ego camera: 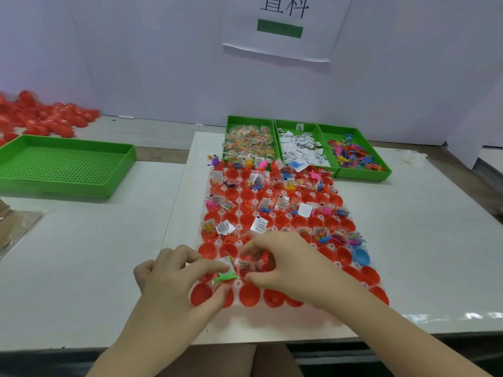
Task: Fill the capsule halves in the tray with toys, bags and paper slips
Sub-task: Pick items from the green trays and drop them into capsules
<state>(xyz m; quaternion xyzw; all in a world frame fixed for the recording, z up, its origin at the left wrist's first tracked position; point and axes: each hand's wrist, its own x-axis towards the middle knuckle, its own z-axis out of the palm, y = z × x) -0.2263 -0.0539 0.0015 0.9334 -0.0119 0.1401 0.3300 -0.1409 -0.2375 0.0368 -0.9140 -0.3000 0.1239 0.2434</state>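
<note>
A clear tray point(321, 308) holds rows of red capsule halves point(368, 274) and one blue half point(361, 256). Many halves further back carry toys, small bags and paper slips. My left hand point(174, 278) is at the tray's near left and pinches a green toy point(225, 277) together with a paper slip point(226, 262) over a half. Just to its right, my right hand point(288, 261) hovers over the second near row, its curled fingers on a paper slip point(245, 265) and a small bag there.
At the back stand three green bins: bags point(249, 141), paper slips point(300, 149), coloured toys point(353, 156). A bare green tray point(62, 165) sits at the left, with a pile of red capsules point(40, 118) behind it. A white wall rises behind the table.
</note>
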